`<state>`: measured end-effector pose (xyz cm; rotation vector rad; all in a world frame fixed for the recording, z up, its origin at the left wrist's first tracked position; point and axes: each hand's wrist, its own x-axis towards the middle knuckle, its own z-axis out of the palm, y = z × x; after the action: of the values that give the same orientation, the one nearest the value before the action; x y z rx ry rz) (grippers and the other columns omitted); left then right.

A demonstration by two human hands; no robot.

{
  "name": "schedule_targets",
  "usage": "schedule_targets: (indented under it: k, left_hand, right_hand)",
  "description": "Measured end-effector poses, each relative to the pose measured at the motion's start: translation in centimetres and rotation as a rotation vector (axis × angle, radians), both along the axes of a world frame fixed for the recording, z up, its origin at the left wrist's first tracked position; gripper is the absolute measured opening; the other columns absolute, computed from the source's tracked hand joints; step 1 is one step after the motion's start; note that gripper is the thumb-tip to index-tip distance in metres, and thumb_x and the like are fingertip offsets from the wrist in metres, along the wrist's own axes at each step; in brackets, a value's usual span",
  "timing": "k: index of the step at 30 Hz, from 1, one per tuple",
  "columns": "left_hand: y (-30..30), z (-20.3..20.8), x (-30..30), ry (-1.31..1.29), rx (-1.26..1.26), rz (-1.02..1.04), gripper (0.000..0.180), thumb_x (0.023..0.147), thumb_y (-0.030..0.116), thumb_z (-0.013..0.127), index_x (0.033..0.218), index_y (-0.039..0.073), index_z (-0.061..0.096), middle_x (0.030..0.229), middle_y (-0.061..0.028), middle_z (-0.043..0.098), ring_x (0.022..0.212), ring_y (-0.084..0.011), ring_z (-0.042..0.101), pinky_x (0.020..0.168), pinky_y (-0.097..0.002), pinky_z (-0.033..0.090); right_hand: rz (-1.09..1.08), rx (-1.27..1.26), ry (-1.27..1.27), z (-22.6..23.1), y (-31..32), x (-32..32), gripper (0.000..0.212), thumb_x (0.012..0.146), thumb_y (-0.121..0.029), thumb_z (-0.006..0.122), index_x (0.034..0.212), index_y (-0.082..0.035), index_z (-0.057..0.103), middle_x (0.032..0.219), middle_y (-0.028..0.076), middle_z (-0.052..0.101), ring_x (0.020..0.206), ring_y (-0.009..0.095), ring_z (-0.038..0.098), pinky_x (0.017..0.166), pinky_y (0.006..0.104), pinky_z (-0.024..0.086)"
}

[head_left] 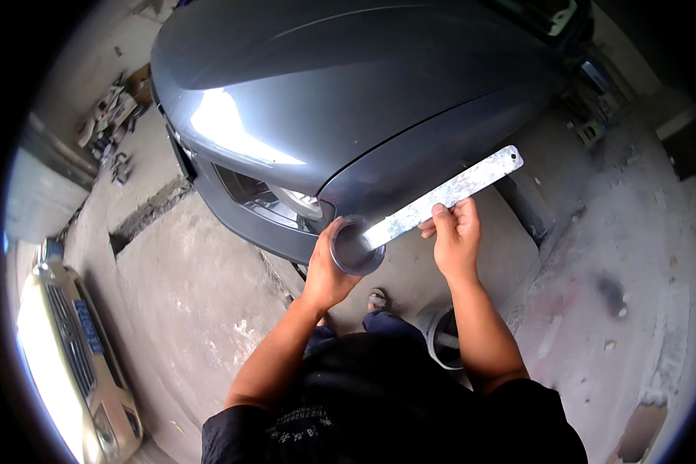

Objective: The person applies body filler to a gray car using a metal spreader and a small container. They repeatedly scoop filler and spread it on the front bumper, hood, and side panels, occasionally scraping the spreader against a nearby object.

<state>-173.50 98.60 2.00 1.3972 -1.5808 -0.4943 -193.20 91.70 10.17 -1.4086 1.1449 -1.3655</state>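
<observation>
My left hand point(329, 272) is wrapped round a clear plastic cup point(356, 267) with grey liquid, perhaps paint, inside. In my right hand point(455, 243) is a long, flat stirring stick point(445, 196), pale and speckled with stains, with a small hole near its upper end. Thumb and fingers pinch it around its middle. The stick slants down to the left, and its lower end dips into the cup. Whether that end touches the bottom cannot be seen. Both hands are held in front of my body, close to the front corner of a dark grey car point(410, 116).
The car's headlight point(290, 203) is just beyond the cup. A bucket-like container point(443, 340) stands by my feet, partly hidden by my right arm. At the far left is a loose car bumper point(93, 340). Clutter point(112, 116) lies along the back left, and a gap point(151, 213) cuts the concrete floor.
</observation>
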Motion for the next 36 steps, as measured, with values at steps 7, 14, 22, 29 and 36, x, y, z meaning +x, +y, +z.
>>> schedule_targets:
  k: [7, 14, 22, 29, 36]
  left_hand:
    - [-1.3, 0.5, -3.7, 0.102, 0.066, 0.238, 0.089, 0.063, 0.013, 0.086, 0.138, 0.001, 0.038, 0.129, -0.0198, 0.055, 0.120, -0.0352, 0.056, 0.101, -0.0402, 0.045]
    - [-1.8, 1.2, -5.6, 0.150, 0.046, 0.365, 0.087, 0.063, 0.012, 0.083, 0.137, 0.000, 0.039, 0.129, -0.0189, 0.055, 0.121, -0.0327, 0.056, 0.102, -0.0390, 0.044]
    - [-1.9, 0.5, -5.8, 0.173, 0.027, 0.381, 0.083, 0.067, 0.017, 0.085, 0.136, 0.001, 0.040, 0.127, -0.0191, 0.056, 0.120, -0.0333, 0.057, 0.102, -0.0390, 0.045]
    - [-1.4, -0.3, -6.1, 0.235, 0.073, 0.361, 0.085, 0.067, 0.016, 0.080, 0.138, -0.003, 0.037, 0.131, -0.0235, 0.053, 0.122, -0.0377, 0.054, 0.103, -0.0408, 0.044]
    - [-1.1, -0.3, -6.3, 0.220, 0.054, 0.407, 0.081, 0.070, 0.019, 0.085, 0.136, 0.002, 0.041, 0.127, -0.0190, 0.057, 0.119, -0.0337, 0.058, 0.101, -0.0395, 0.046]
  right_hand:
    - [0.070, 0.159, -0.254, 0.5, -6.5, -3.5, 0.010, 0.094, -0.006, 0.057, 0.093, 0.000, 0.049, 0.079, 0.008, 0.060, 0.059, 0.014, 0.064, 0.052, 0.0244, 0.053]
    - [0.223, 0.134, -0.316, 0.7, -10.2, -5.4, 0.009, 0.096, -0.008, 0.056, 0.098, -0.002, 0.052, 0.085, 0.007, 0.061, 0.066, 0.016, 0.065, 0.057, 0.0267, 0.055]
    - [0.286, 0.115, -0.310, 0.7, -10.6, -5.8, 0.006, 0.097, -0.012, 0.055, 0.095, -0.007, 0.052, 0.087, 0.007, 0.063, 0.073, 0.015, 0.063, 0.064, 0.0290, 0.052]
    - [0.280, 0.132, -0.275, 0.4, -10.8, -5.8, 0.008, 0.096, -0.012, 0.056, 0.092, -0.007, 0.051, 0.084, 0.008, 0.063, 0.075, 0.017, 0.063, 0.066, 0.0306, 0.051]
    - [0.319, 0.094, -0.225, 0.1, -11.3, -5.9, 0.008, 0.096, -0.012, 0.056, 0.094, -0.006, 0.051, 0.086, 0.010, 0.063, 0.076, 0.018, 0.062, 0.067, 0.0317, 0.050]
